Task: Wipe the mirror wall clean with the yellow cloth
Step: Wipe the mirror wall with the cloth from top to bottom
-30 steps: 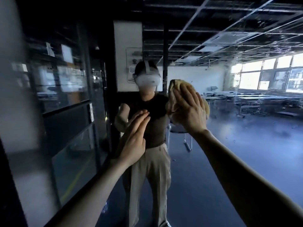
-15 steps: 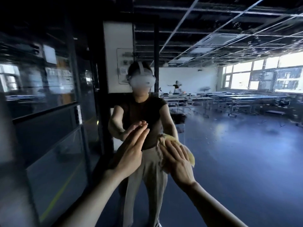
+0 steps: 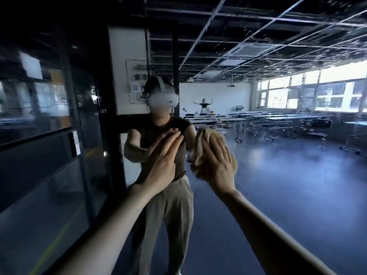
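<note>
Yellow cloth (image 3: pixel 199 153) is pressed against the mirror wall (image 3: pixel 288 175) by the right hand (image 3: pixel 215 163), whose fingers are spread straight over it. The left hand (image 3: pixel 162 163) is laid flat on the glass just beside it, fingers straight and together.

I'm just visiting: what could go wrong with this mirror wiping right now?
1. The bare left hand seems to lie flat on the mirror, so it may leave prints.
2. The right hand presses the bunched cloth with straight fingers and does not grip it, so the cloth could slip and fall.
3. Specks show high on the right, far from the cloth; they may get missed.
</note>
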